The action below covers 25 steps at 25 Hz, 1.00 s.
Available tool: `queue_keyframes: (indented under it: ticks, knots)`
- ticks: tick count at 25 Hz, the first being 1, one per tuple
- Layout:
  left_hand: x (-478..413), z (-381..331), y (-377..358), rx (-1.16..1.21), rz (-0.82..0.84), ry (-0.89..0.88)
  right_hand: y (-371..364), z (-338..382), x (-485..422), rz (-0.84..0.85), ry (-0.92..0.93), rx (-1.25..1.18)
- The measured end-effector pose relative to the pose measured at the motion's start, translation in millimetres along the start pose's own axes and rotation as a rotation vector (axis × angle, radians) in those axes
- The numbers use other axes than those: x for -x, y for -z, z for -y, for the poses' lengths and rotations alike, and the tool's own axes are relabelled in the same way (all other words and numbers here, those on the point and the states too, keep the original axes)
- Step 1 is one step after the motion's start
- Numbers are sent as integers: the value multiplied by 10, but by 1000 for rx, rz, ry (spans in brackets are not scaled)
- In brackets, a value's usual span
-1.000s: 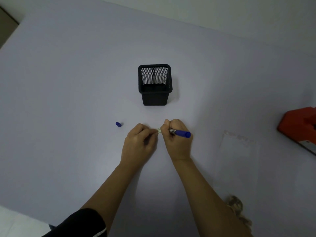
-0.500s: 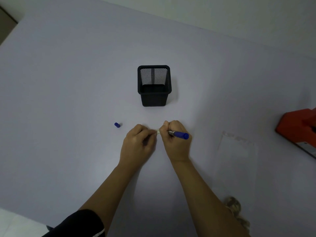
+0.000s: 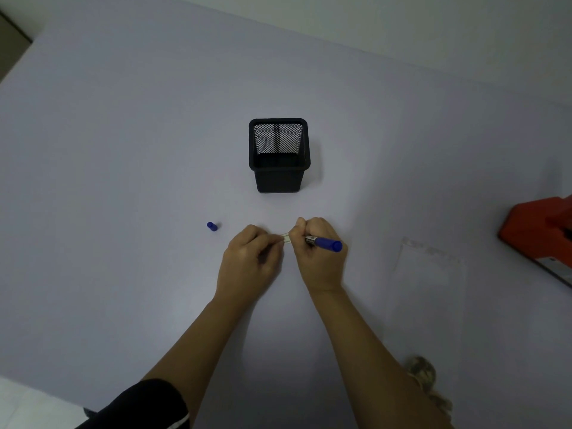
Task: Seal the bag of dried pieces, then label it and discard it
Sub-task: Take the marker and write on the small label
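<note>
So nearest the camera, the bag of dried pieces lies flat on the table off to the right, brownish clump at its near end, and neither hand is on it, well apart from the writing. I can't tell if its top strip is pressed shut, so if it isn't, bits could spill when it gets picked up. Next out, the left hand is curled, pinching 1 end of a tiny label strip, while the right hand is clenched around the blue marker, tip at the strip. That strip is so small it could slide or smear under the tip. The loose cap sits left and could roll off. Farthest is the black mesh holder, upright, and an orange thing at the right edge.
</note>
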<state>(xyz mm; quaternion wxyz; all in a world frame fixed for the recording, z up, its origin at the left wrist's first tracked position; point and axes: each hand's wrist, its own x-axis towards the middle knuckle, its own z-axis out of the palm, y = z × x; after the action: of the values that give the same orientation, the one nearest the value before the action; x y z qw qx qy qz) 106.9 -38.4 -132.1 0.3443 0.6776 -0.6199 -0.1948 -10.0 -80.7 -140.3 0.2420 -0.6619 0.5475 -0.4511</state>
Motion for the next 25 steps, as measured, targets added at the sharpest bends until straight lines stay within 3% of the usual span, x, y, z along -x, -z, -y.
queue_keyframes:
  ticks: [25]
  knots:
    - [11, 12, -3, -2, 12, 28, 7, 18, -1, -1, -10, -5]
